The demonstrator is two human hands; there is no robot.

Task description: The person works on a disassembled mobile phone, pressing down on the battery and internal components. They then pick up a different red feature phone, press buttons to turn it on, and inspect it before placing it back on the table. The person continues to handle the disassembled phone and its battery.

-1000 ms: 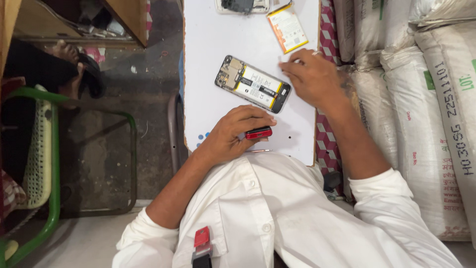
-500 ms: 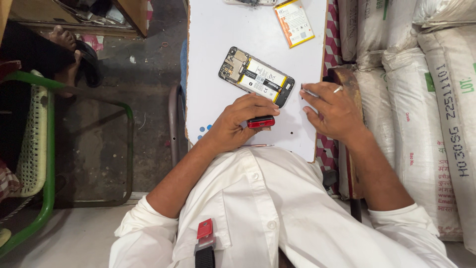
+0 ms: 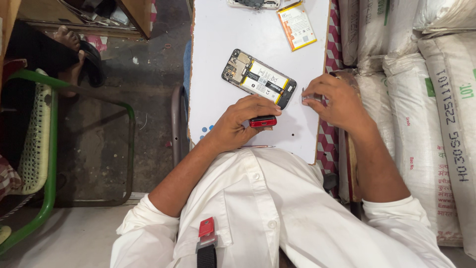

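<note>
Two hands: both working on the white board (image 3: 218,59)
Left hand (image 3: 238,126): pinching red tool (image 3: 263,121)
Right hand (image 3: 337,101): pinching small metal piece (image 3: 311,98)
Phone (image 3: 259,78): lying open just above both hands

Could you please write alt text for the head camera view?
A person in a white shirt works at a white table: the left hand holds a small red tool beside an opened phone, and the right hand pinches a small metal part.

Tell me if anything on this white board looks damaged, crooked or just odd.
The phone lies askew with its back cover off, battery and circuit board exposed. A loose battery sits apart near the far edge. The left hand holds a red tool.
</note>
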